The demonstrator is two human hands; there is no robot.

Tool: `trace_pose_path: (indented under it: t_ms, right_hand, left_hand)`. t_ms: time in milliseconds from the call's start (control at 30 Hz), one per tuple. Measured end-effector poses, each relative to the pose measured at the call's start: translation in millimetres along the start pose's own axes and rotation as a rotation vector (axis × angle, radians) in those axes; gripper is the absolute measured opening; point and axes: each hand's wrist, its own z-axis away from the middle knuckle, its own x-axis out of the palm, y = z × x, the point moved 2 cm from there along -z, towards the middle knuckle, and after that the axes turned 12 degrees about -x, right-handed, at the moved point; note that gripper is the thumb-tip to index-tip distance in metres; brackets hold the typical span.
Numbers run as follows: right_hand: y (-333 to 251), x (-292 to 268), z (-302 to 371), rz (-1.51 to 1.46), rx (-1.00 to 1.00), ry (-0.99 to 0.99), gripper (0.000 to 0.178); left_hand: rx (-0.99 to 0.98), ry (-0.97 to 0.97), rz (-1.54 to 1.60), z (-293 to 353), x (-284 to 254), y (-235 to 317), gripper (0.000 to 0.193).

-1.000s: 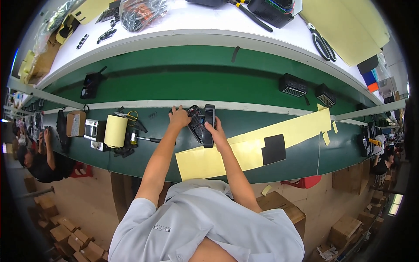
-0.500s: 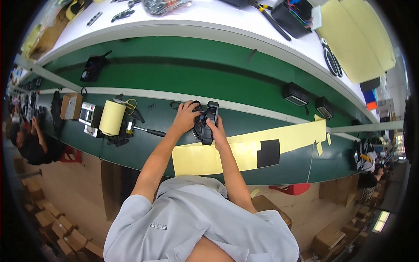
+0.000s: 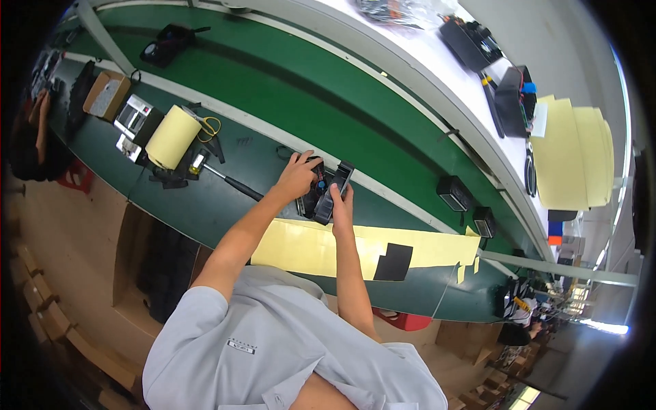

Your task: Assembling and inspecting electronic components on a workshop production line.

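Both hands are at a black plastic housing (image 3: 335, 198) above the green bench, near its far rail. My right hand (image 3: 343, 205) grips the outer side of the housing, thumb on its near face. My left hand (image 3: 298, 176) bends over its left part, where small dark parts and a bit of blue show inside; the fingertips are partly hidden there. Just below lies a long yellow sheet (image 3: 314, 246) with a black piece (image 3: 394, 262) on it. To the left, a hammer (image 3: 236, 186) points its black handle toward my left forearm.
Left on the bench stand a yellow roll (image 3: 173, 139), a silver-and-black device (image 3: 137, 121), yellow-handled scissors (image 3: 210, 128) and an open carton (image 3: 106, 94). Two black boxes (image 3: 453, 193) sit at the right. A white shelf (image 3: 430, 61) overhangs the far side. Another person (image 3: 34, 147) sits far left.
The whole view has tilted and shifted, so the bench now slopes down to the right. Both hands stay on the black housing, which leans more to the right in the picture.
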Motion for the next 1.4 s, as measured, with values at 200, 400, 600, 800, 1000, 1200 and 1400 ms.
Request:
trace_pose_path:
  t_ms: [200, 400, 600, 800, 1000, 1200, 1400]
  right_hand:
    - [-23.8, 12.5, 3.5, 0.17, -0.08, -0.039, 0.086]
    - [-15.0, 19.8, -6.4, 0.281, -0.167, -0.087, 0.093]
    - [-16.6, 29.1, -11.3, 0.722, -0.399, -0.135, 0.1]
    - [-25.4, 49.7, 10.3, 1.103, -0.435, -0.124, 0.108]
    - [-21.0, 60.5, 12.2, 1.205, -0.408, -0.057, 0.109]
    - [-23.5, 69.0, 12.6, 1.317, -0.33, -0.078, 0.109]
    - [-36.7, 81.2, 18.0, 1.373, -0.267, -0.071, 0.111]
  left_hand:
    - [-0.336, 0.295, 0.4, 19.3, 2.7, -28.7, 0.023]
    - [-0.539, 0.225, 0.629, 52.1, 9.8, -30.7, 0.05]
    - [-0.486, 0.317, 0.709, 53.9, 18.3, -32.9, 0.061]
    - [-0.545, 0.226, 0.819, 53.9, 20.0, -34.8, 0.067]
    - [-0.58, 0.18, 0.79, 53.1, 19.5, -32.8, 0.065]
    - [-0.595, 0.202, 0.851, 53.9, 19.3, -36.4, 0.063]
    - [-0.6, 0.245, 0.886, 54.6, 26.3, -40.3, 0.061]
